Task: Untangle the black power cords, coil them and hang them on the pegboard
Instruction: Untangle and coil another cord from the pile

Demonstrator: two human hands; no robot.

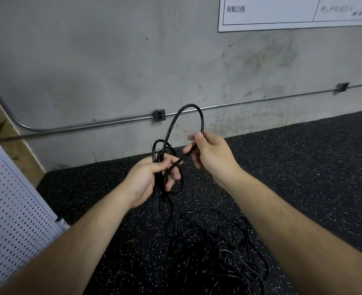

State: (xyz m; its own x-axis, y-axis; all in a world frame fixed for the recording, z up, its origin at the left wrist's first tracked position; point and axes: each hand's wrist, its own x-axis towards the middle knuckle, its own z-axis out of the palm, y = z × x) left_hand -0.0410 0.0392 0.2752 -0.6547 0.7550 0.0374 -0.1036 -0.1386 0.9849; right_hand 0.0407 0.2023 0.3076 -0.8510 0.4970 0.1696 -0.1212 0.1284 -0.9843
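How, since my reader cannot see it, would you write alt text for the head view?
The left hand grips gathered loops of a black power cord and its plug while the right hand pinches a tall loop of it. More black cords lie tangled on the speckled floor below, a white pegboard at the left.

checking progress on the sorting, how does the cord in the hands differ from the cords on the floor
The held cord is raised in a few open loops; the floor cords lie in a dense tangle. The left hand grips the held cord and the right hand pinches it; no hand touches the floor cords. Both are thin and black.
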